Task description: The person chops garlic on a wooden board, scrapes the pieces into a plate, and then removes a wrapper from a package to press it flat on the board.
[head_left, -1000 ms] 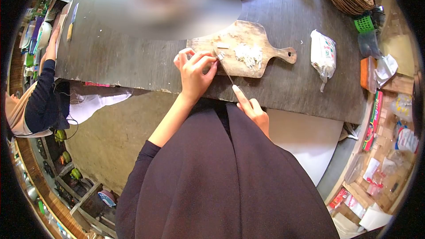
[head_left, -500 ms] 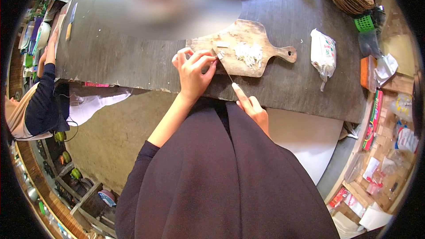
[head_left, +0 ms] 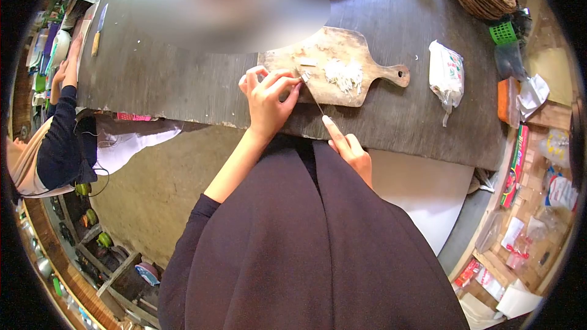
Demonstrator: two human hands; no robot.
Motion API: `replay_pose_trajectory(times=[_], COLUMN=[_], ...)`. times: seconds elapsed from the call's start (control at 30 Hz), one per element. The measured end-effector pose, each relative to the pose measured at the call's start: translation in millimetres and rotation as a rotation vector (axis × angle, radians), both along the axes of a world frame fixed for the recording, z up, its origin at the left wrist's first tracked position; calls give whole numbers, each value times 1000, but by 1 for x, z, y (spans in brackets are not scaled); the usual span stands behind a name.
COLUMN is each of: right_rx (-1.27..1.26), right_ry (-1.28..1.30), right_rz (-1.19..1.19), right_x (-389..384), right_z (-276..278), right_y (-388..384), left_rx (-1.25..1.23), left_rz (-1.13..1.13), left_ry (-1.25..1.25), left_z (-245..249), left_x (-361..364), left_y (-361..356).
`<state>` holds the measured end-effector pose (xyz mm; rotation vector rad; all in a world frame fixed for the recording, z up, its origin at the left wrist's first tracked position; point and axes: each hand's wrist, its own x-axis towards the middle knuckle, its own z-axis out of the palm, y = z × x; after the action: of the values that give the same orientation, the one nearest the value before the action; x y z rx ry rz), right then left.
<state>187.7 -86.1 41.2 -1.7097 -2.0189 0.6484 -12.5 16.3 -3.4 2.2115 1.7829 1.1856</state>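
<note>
I see right hand (head_left: 350,151) grasping knife (head_left: 314,98); left hand (head_left: 269,99) curled just beside it, can't tell its hold. Slip this close could cut it.

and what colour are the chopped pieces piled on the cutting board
The chopped pieces are whitish; the head view shows them best.
</note>
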Motion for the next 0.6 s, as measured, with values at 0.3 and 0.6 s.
replay_pose_trajectory(times=[0.3, 0.6], right_rx=[31, 61], right_ry=[2, -12], right_rz=[-8, -30], right_x=[0, -4], right_z=[-3, -7], right_y=[-6, -1], left_rx=[-1, -3], left_rz=[-2, 0], left_ry=[-8, -2], left_z=[0, 1], left_x=[0, -2], left_y=[0, -1])
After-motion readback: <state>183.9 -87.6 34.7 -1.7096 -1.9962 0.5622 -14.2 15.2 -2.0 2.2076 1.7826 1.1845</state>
